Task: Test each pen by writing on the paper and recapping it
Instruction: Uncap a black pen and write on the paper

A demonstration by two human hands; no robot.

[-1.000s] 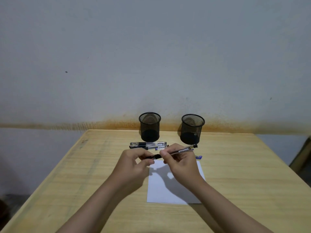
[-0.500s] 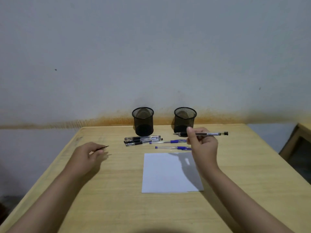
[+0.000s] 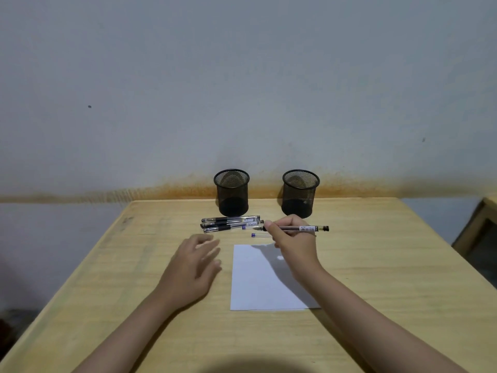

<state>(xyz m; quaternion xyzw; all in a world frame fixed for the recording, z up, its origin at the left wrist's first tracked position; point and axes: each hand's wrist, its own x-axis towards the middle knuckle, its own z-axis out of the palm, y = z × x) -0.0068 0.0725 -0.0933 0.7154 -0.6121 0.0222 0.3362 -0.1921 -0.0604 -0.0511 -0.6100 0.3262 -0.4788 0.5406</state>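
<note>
1. Right hand [image 3: 294, 242] grips a black pen [image 3: 301, 228] near its tip end, barrel lying level, above the far edge of the paper [image 3: 258, 281].
2. Left hand [image 3: 195, 265] is blurred; fingers appear spread, just left of the paper; cap not discernible.
3. Remaining pens [image 3: 231, 224] lie clustered on the table [image 3: 376, 265], in front of the left mesh cup [image 3: 231, 192].
4. Right mesh cup [image 3: 300, 193] stands behind the held pen.

The white paper [image 3: 265, 277] lies flat on the wooden table [image 3: 376, 265]. Over its far right corner the right hand [image 3: 294, 242] pinches a black pen [image 3: 301, 228], held level. Left of the paper the left hand [image 3: 192, 267] is blurred, fingers spread. Beyond the paper lie capped pens [image 3: 230, 224], then two black mesh cups [image 3: 231, 192].
</note>
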